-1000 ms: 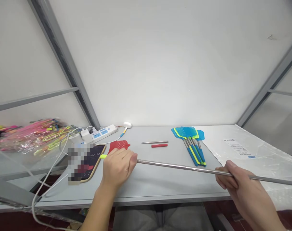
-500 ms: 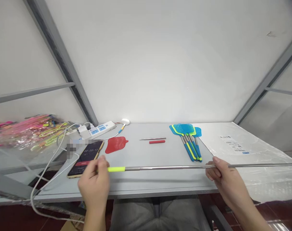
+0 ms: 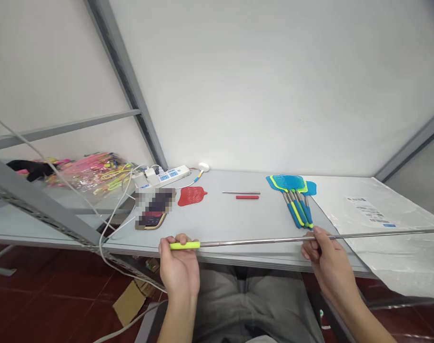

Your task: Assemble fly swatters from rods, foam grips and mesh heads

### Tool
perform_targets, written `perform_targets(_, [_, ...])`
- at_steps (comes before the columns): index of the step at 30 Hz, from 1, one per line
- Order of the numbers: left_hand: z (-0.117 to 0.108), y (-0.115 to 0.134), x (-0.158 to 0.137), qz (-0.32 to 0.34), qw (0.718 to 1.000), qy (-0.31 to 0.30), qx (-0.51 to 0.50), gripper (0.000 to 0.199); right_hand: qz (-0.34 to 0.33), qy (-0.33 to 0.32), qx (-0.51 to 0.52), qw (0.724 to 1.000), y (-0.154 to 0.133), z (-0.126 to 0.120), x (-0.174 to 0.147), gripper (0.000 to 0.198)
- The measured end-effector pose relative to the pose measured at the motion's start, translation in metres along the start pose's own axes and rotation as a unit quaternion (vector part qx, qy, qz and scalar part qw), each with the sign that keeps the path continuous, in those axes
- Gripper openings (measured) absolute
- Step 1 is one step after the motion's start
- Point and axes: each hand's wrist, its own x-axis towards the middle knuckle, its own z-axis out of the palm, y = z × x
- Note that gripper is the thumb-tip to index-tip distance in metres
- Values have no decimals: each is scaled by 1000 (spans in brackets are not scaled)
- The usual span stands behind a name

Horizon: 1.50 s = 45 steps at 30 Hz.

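Observation:
A long, thin telescopic metal rod (image 3: pixel 252 242) with a yellow-green handle (image 3: pixel 185 246) stretches across in front of me, above the table's near edge. My left hand (image 3: pixel 181 269) holds the handle end, palm turned up, with the fingers behind it. Farther along, my right hand (image 3: pixel 326 250) pinches the rod between thumb and fingers. The rod's far end runs out of view at the right. On the table lie a red fly-swatter head (image 3: pixel 191 196), a short metal rod (image 3: pixel 241 192) and a red handle sleeve (image 3: pixel 247 197). Several blue and yellow-green fly swatters (image 3: pixel 290 183) lie piled near my right hand.
A partly blurred phone (image 3: pixel 155 220) and a power strip (image 3: pixel 174 176) with white cables are at the left. Beyond them lies a plastic bag of colourful items (image 3: pixel 91 174). White plastic packaging (image 3: pixel 374 190) covers the right side. A grey metal post (image 3: pixel 124 62) rises behind.
My left hand has opened its grip somewhat and turned palm up under the handle. My right hand still pinches the rod. The camera view has shifted, so more floor shows at left.

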Motion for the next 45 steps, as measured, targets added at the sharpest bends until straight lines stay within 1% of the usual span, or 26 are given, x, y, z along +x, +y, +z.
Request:
perform_targets(2, [5, -3, -8, 29, 999, 20, -2, 27, -8, -10, 7, 1000, -1, 1, -3, 40])
perform_targets(4, [11, -6, -20, 49, 998, 29, -2, 25, -12, -37, -12, 999, 4, 4, -10, 41])
perform_targets(6, [17, -11, -35, 48, 999, 16, -2, 22, -8, -87, -48, 995, 11, 7, -18, 41])
perform_targets(8, [24, -16, -50, 28, 1000, -13, 1, 16, -2, -136, -76, 988, 18, 11, -25, 42])
perform_targets(9, [26, -19, -57, 20, 1000, -21, 3, 15, -5, -150, -83, 985, 20, 11, -28, 43])
perform_targets(11, [30, -22, -67, 19, 1000, -22, 5, 12, -14, -156, -88, 984, 21, 11, -31, 43])
perform_targets(15, [32, -23, -73, 51, 999, -7, -15, 13, -9, -162, -63, 985, 16, 8, -30, 41])
perform_targets(19, [35, -22, -81, 67, 997, -25, -30, 14, 0, -184, -49, 982, 17, 11, -33, 40])
perform_targets(25, [44, -29, -105, 46, 997, -58, -3, 16, 0, -262, -102, 960, 24, 26, -48, 45])
perform_targets(28, [45, -30, -107, 8, 996, -84, 32, 19, -8, -286, -128, 950, 21, 25, -52, 44])
perform_targets(30, [44, -27, -103, -13, 995, -84, 54, 22, -25, -296, -157, 942, 16, 20, -52, 43])
perform_targets(32, [42, -23, -96, -14, 995, -64, 71, 23, -36, -289, -169, 942, 10, 13, -49, 41])
perform_targets(33, [40, -21, -92, -4, 996, -51, 77, 23, -39, -275, -162, 947, 7, 9, -46, 40])
perform_targets(35, [37, -16, -83, 24, 996, -30, 85, 21, -39, -228, -128, 964, 0, 2, -40, 39])
perform_targets(37, [34, -9, -72, 58, 994, -17, 87, 19, -44, -173, -71, 981, -9, -3, -31, 38])
perform_targets(39, [32, -1, -61, 88, 992, -12, 88, 15, -44, -121, -10, 992, -19, -7, -21, 37])
perform_targets(41, [30, 8, -50, 111, 990, -4, 89, 12, -44, -80, 29, 995, -29, -11, -10, 37])
perform_targets(45, [28, 26, -32, 136, 986, 17, 94, 11, -54, -18, 33, 998, -39, -22, 9, 36])
